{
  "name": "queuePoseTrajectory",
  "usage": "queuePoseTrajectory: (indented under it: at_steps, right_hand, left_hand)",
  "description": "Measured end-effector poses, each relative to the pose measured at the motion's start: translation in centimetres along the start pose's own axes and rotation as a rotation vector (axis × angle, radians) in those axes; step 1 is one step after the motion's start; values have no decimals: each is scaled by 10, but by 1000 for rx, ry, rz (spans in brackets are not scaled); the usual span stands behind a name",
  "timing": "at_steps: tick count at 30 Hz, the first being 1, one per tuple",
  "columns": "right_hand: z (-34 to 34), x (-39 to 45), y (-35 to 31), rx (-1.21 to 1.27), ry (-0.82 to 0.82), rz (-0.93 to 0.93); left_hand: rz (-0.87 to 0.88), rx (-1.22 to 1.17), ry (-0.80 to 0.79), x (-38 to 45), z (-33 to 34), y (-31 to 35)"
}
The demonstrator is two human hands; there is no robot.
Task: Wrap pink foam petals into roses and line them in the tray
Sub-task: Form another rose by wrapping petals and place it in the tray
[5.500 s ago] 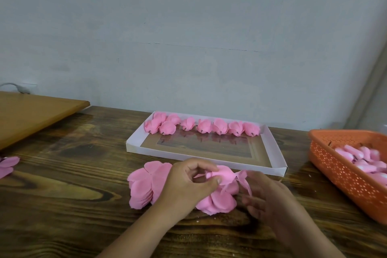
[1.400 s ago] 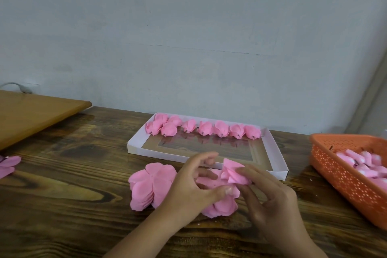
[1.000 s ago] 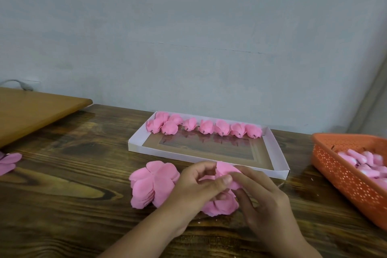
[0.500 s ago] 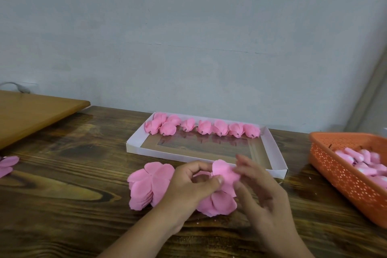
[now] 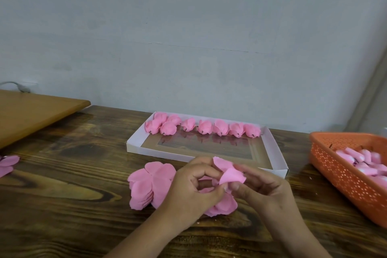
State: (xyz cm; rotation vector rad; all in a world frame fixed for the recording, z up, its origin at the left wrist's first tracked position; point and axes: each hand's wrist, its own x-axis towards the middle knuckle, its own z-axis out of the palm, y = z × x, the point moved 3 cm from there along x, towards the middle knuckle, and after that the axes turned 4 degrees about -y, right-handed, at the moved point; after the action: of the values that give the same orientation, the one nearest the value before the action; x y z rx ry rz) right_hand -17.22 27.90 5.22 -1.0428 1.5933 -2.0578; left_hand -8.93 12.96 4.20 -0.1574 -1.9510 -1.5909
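Both hands work on one pink foam rose (image 5: 229,172) just above the table, in front of the tray. My left hand (image 5: 192,190) pinches its base between thumb and fingers. My right hand (image 5: 263,188) pinches the outer petal from the right. Flat pink petal stacks (image 5: 149,184) lie on the table under and left of my hands. The white tray (image 5: 276,153) holds a row of several finished roses (image 5: 205,126) along its far edge.
An orange perforated basket (image 5: 339,165) with pale pink pieces stands at the right. A light wooden board (image 5: 31,113) lies raised at the far left, with a few pink petals (image 5: 8,163) below it. A grey wall backs the dark wooden table (image 5: 62,195).
The petals have been folded up around the rose between my fingers, and both hands have lifted it slightly off the flat stack.
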Motion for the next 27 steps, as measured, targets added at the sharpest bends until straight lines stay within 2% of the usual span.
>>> queuePoseTrajectory:
  at_steps: [7,16,19,23,27]
  right_hand:
    - [7,-1,-4,-72,50,-131]
    - [4,-1,2,-69,132,-134]
    - [5,-1,1,-71,126,-128]
    - [4,-1,4,-66,126,-100]
    - [3,0,4,-91,143,-103]
  left_hand:
    - [-25,-25,8,0,2,2]
    - [-104,-144,27,-2,3,1]
    - [-181,-195,43,-2,-1,-1]
    - [-241,-336,-16,0,-3,-2]
    - [-226,-234,-54,0,0,0]
